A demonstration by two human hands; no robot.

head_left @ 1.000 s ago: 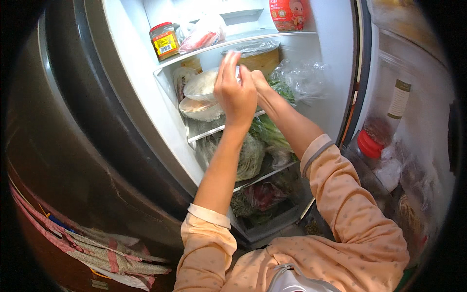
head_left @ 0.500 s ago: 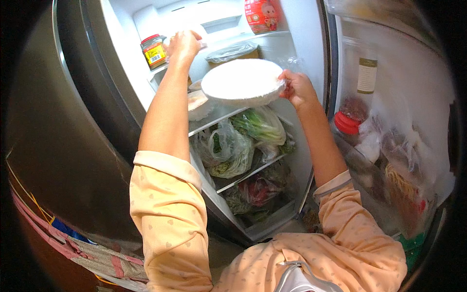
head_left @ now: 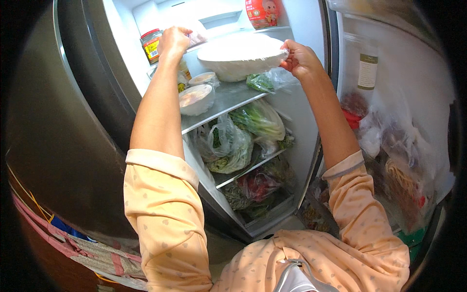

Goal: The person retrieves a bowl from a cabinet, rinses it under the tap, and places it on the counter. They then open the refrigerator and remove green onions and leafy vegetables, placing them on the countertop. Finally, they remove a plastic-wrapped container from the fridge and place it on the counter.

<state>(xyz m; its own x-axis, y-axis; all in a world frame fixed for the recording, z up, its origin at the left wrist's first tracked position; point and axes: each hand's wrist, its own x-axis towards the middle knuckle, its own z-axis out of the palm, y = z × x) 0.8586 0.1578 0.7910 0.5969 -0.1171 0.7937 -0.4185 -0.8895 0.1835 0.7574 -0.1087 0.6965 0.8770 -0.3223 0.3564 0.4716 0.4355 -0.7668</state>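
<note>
My right hand (head_left: 297, 57) grips the right rim of a wide white bowl (head_left: 233, 54), which looks covered with cling film. The bowl is held inside the open fridge, just under the upper shelf's front edge. My left hand (head_left: 174, 43) is closed at the upper shelf, its fingertips on a pale, translucent plastic bag (head_left: 197, 35). Just left of that hand stands a jar (head_left: 151, 46) with a red lid and yellow label. Below, on the middle shelf (head_left: 228, 101), sit two small film-covered bowls, the nearer one (head_left: 196, 100) and a farther one (head_left: 204, 79).
A green vegetable in a clear bag (head_left: 262, 82) lies at the middle shelf's right. Lower down are bagged greens (head_left: 228, 151) and a reddish bag (head_left: 260, 186). A red package (head_left: 261, 13) stands on the upper shelf. The open door (head_left: 404, 92) at right holds several bags and jars.
My right hand has moved the white bowl up and farther into the fridge, uncovering the small bowls and bagged greens. My left hand has shifted slightly left and up with the bag.
</note>
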